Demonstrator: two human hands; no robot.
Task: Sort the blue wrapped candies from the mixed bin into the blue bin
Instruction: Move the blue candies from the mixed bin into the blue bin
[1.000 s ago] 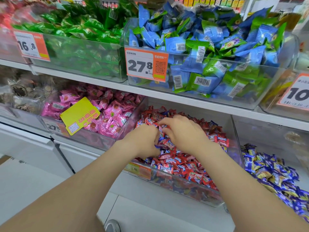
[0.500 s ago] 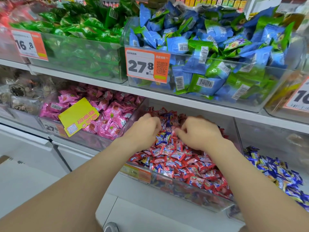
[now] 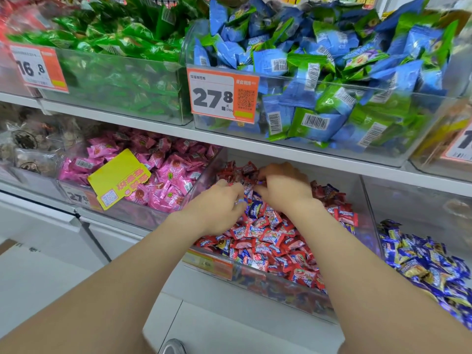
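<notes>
Left hand [image 3: 219, 209]: in the mixed bin [image 3: 281, 286], back up, fingers curled down into the pile. A scrap of purple-blue wrapper shows at its fingertips, but it is blurred and I cannot tell whether the hand grips anything.

Right hand [image 3: 283, 191]: just beside the left hand and slightly farther back in the same bin, with its fingers curled toward the left hand. Its grip is likewise not readable. The fingertips of the 2 hands nearly meet.

Between the hands, just below the fingertips: 1 dark blue candy [image 3: 255, 209] on top of the pile. More blue ones lie among the red candies [image 3: 268, 238] nearer the viewer, too jumbled to count. Red far outnumbers blue.

Right of the right hand: the blue bin [image 3: 419, 198], the next compartment over. It holds a heap [image 3: 421, 264] of blue wrapped candies toward its front, too many to count.

Left of the left hand: 1 pink bin [image 3: 143, 213], with 1 yellow tag [image 3: 118, 178] lying tilted at its front.

Above the hands: a shelf [image 3: 255, 146] with 2 bins fully seen, a green bin [image 3: 127, 98] and a blue-green bin [image 3: 421, 103].

Orange price tags: 3 in view. They read 16.8 [image 3: 38, 69] and 27.8 [image 3: 222, 94]; the third [image 3: 459, 144] is cut off at the right edge.
</notes>
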